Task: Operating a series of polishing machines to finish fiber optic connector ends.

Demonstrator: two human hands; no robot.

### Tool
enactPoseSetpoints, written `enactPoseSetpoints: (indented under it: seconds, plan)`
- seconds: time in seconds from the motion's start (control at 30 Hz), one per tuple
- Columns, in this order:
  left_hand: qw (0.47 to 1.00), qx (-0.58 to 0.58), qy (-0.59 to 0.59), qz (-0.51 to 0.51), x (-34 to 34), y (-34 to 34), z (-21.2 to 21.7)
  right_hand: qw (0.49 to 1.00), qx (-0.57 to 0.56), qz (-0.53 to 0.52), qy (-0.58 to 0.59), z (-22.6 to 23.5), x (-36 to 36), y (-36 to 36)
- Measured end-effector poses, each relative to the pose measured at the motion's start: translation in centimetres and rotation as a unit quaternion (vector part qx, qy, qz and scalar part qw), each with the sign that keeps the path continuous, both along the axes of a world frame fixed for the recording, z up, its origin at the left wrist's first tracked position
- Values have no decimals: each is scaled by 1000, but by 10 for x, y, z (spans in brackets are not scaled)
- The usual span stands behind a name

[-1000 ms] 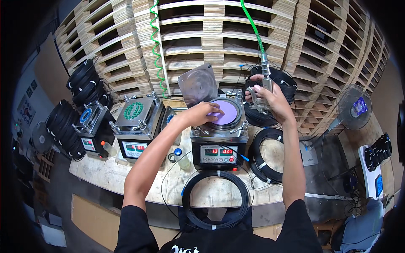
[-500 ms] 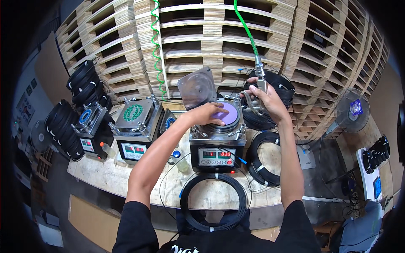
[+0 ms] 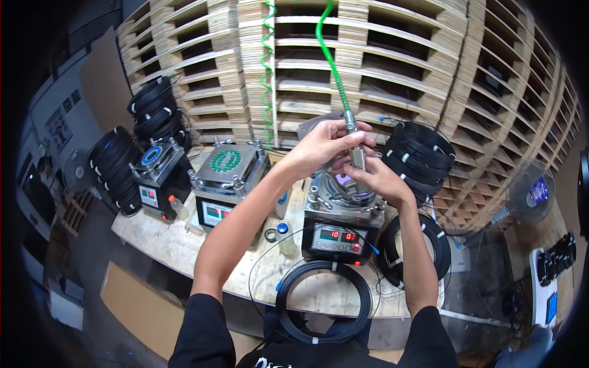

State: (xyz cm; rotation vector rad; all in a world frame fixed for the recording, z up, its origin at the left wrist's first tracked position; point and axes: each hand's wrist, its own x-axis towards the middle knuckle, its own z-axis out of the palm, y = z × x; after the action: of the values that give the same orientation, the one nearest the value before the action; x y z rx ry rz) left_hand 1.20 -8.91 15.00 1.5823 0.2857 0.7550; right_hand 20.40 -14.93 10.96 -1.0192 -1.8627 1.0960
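Observation:
A silver metal air gun (image 3: 357, 159) hangs on a green hose (image 3: 329, 55) above the nearest machine (image 3: 345, 216). My left hand (image 3: 326, 146) is closed around its upper part, near the hose fitting. Just below, my right hand (image 3: 378, 178) is closed on the lower body, fingers curled at its side. Under the hands, part of a purple disc (image 3: 342, 179) shows inside the machine's round metal top, mostly covered by my fingers and the gun. Behind my left hand, a greyish plate (image 3: 308, 127) is partly visible.
Two similar machines stand left, one with a green ring (image 3: 226, 161), one with a blue ring (image 3: 151, 155). A blue-capped bottle (image 3: 286, 240) is beside the nearest machine. Black cable coils (image 3: 363, 300) lie in front, right and far left. Pallets (image 3: 300, 73) rise behind; a fan (image 3: 529, 196) stands right.
My left hand has left the purple disc and moved up onto the air gun. My right hand has lowered the gun over the machine. The view has shifted, and the machine's display has changed.

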Motion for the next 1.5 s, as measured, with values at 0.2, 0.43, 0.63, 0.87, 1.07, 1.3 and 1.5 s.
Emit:
enactPoseSetpoints:
  seconds: [0.2, 0.43, 0.63, 0.87, 1.07, 1.3, 1.5]
  plan:
    - [982, 47, 56, 175, -68, 21, 65, 998, 54, -20, 24, 10, 14, -29]
    - [912, 94, 113, 383, -128, 195, 51, 987, 33, -150, 50, -31, 68, -60]
    - [770, 182, 257, 554, -148, 321, -11, 973, -32, -226, 30, -93, 112, -97]
    - [785, 49, 216, 578, -160, 367, -44, 953, -115, -274, 62, -156, 133, -126]
    - [795, 58, 218, 563, -169, 360, -45, 954, -132, -261, 68, -159, 121, -114]
    - [810, 149, 159, 545, -178, 285, -58, 960, -131, -226, 97, -160, 100, -98]
    - [873, 251, 176, 379, -126, 114, -132, 954, -132, -249, 100, -179, 94, -95]
